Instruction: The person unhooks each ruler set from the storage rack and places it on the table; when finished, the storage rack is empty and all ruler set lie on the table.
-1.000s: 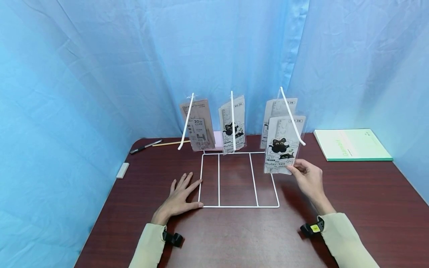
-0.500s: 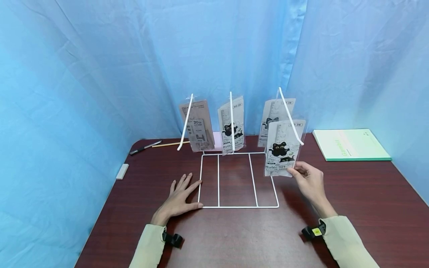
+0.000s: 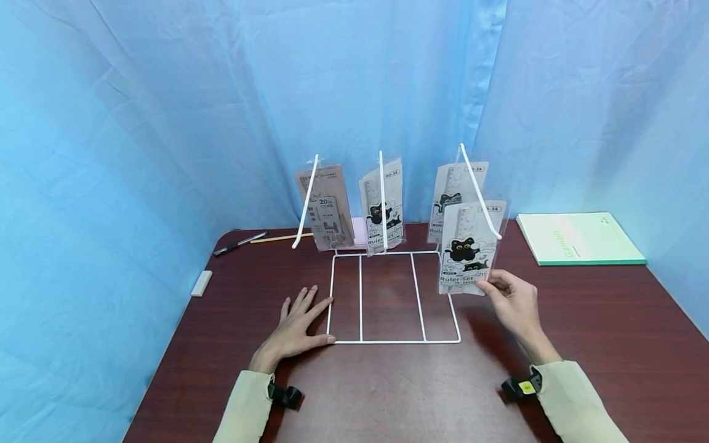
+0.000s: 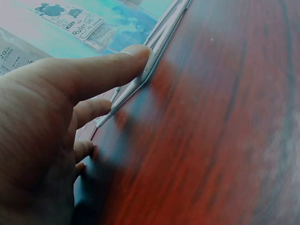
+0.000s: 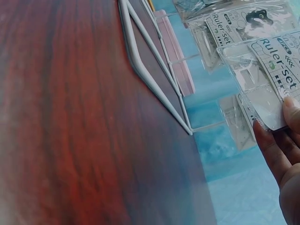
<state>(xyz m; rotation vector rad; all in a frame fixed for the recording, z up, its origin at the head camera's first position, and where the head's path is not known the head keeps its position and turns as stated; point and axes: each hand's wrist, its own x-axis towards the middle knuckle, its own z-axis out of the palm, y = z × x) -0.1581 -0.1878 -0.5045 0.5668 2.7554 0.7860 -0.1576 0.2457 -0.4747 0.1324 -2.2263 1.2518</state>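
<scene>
My right hand pinches the lower right corner of a ruler set pack with a black cat print, between thumb and fingers. The pack stands upright by the front end of the rack's right hook; whether it hangs on the hook, I cannot tell. Behind it another ruler set pack hangs on that hook. My left hand lies with spread fingers on the table, its thumb and index finger touching the front left corner of the white wire rack. In the right wrist view, my thumb presses the pack's face.
More ruler set packs hang on the middle hook, and a brownish ruler pack on the left one. A pen, a pencil and a white eraser lie at left. A green notebook lies at back right.
My right hand and the ruler set pack in it have moved slightly down and toward me. The left hand has stayed in place on the rack's corner.
</scene>
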